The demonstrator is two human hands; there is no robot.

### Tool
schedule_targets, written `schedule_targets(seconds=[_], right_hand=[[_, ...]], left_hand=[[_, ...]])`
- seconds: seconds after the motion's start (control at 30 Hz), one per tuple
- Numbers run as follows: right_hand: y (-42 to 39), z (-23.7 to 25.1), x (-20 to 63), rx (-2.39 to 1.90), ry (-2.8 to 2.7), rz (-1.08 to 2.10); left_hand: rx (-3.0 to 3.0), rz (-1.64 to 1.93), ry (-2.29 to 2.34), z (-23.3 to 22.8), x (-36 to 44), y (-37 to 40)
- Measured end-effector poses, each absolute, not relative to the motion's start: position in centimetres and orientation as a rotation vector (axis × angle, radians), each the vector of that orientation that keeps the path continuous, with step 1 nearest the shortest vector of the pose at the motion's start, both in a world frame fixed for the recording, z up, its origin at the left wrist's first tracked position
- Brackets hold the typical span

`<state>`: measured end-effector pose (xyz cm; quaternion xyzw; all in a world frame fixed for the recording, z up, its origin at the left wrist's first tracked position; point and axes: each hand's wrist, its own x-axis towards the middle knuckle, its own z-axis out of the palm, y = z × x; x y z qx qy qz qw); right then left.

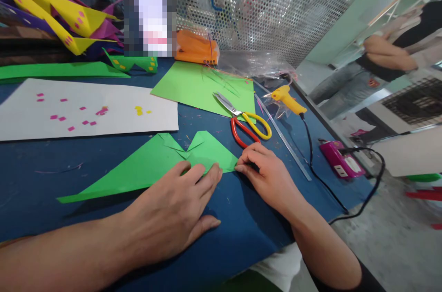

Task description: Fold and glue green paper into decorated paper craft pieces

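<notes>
On the bench: blue table top (41, 177), we work at its near edge.
Workpiece: folded green paper (148, 167), lying flat in front of us, long point running off to the left, notched end toward the right.
Left hand (172, 209): we lay it flat over the near right part of the paper, fingers spread and pressing down, nothing pinched.
Right hand (265, 172): fingertips drawn together, pinching the paper's right corner against the table.
Handling: we judge the sheet light, thin and floppy; it creases easily, tears at the notch, and slides on the smooth top unless held down.
Where to hold: best by the corners and folded edges, with a palm flat over the middle; avoid the long thin tip.
Nearby: scissors (247, 121) with red and yellow handles just beyond our right hand, glue gun (288, 100) further right, white sheet (86, 110) with small pink bits to the left.
Background: another person (386, 61) stands well apart at the right.
</notes>
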<state>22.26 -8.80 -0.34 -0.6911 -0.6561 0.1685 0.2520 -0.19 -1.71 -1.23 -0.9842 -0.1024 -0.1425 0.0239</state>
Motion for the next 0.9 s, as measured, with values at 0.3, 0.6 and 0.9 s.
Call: schedule_targets(seconds=[0.3,0.6,0.9], right_hand=[[-8.71,-0.27,22.34,-1.963,-1.735,0.467],[-8.52,-0.08,22.42,-1.997,-1.784,0.472],[-8.84,-0.15,22.22,-2.065,-1.626,0.522]], left_hand=[[-3.040,-0.470,-0.313,-1.08,-0.23,-1.91],[-3.034,-0.470,-0.322,-1.26,-0.08,-1.91],[-3.043,-0.445,-0.316,-1.11,-0.21,-1.89]])
